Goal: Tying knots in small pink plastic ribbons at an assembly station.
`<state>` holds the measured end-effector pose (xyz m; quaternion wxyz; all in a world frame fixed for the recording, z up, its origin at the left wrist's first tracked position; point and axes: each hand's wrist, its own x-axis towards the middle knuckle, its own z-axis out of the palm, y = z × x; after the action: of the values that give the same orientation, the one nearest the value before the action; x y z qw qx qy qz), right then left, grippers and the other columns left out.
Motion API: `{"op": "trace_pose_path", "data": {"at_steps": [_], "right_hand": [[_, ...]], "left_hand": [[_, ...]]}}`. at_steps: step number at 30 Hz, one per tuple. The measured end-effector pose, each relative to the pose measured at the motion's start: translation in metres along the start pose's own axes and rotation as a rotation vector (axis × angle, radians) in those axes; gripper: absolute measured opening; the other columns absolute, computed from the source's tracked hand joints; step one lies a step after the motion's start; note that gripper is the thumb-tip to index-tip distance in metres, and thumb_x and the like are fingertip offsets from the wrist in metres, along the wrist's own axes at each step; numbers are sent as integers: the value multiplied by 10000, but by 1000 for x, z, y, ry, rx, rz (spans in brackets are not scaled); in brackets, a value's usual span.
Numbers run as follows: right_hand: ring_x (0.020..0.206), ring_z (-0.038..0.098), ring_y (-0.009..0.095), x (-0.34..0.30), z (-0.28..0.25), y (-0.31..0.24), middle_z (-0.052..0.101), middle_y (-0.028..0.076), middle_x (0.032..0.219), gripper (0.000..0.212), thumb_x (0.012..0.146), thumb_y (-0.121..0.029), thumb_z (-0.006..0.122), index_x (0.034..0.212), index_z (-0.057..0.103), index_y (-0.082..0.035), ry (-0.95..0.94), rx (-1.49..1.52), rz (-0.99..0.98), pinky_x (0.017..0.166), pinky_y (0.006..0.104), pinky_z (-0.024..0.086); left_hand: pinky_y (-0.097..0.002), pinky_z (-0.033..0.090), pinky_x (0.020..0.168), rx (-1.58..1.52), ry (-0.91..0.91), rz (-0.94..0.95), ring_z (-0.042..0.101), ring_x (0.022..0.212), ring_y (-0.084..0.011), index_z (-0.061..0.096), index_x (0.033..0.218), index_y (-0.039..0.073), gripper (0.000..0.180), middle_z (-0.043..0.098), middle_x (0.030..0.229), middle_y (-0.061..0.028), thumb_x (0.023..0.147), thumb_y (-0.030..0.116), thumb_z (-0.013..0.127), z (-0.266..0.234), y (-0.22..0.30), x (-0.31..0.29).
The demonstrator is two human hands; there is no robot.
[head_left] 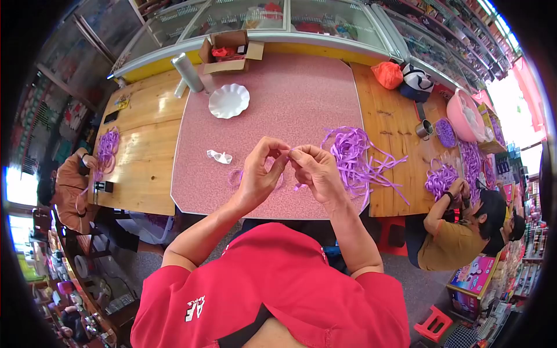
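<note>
Purple ribbon heap (pixel 353 152): rightward of left hand (pixel 262 171) and, nearer, right hand (pixel 318 171) | tangled, no single long axis | both hands' fingertips closed, pinching thin strip (pixel 289 154)

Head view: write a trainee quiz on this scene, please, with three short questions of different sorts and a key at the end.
1. True or false: the open brown cardboard box stands farther from the person than the white plate with a wavy rim.

2. Multiple choice: what lies just to the right of the person's bare right hand?
A) a round pink plastic basin
B) a loose pile of shiny purple ribbon
C) a crumpled clear plastic piece

3. Open: what do the fingertips of the right hand and the bare left hand seem to pinch?

Key: 1. True. 2. B. 3. A thin purple strand, mostly hidden by the fingers.
</note>
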<state>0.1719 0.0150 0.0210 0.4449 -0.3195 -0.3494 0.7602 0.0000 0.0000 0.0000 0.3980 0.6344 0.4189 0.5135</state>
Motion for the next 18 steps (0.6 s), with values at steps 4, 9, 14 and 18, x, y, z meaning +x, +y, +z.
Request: {"op": "trace_pose_path", "data": {"at_steps": [4,9,14,18], "right_hand": [[483,400,13,1,-5,-2,617,-7,743,143,926,-174,674,933,667,-32,14,81,30,428,182,316],[492,401,12,-1,-7,-3,616,4,750,118,925,-157,670,925,663,-40,40,97,34,429,179,319],[529,432,9,-6,-1,-7,633,11,786,133,930,-163,665,959,659,-33,67,-68,-11,449,177,334],[589,472,22,-10,5,-10,626,7,803,139,929,-139,656,991,652,-14,114,-424,-171,502,182,378]], "left_hand": [[-301,511,808,102,62,192,636,935,-203,607,1067,5,187,631,1051,-125,888,-44,627,5,13,4],[-318,519,770,202,110,246,654,876,-218,626,1020,8,167,655,939,-128,863,-43,651,8,22,4],[-339,497,718,271,98,238,639,826,-241,598,959,10,121,641,900,-125,862,-6,668,3,15,4],[-336,481,728,237,88,217,619,824,-234,570,935,9,109,624,889,-114,881,25,663,3,16,4]]}}
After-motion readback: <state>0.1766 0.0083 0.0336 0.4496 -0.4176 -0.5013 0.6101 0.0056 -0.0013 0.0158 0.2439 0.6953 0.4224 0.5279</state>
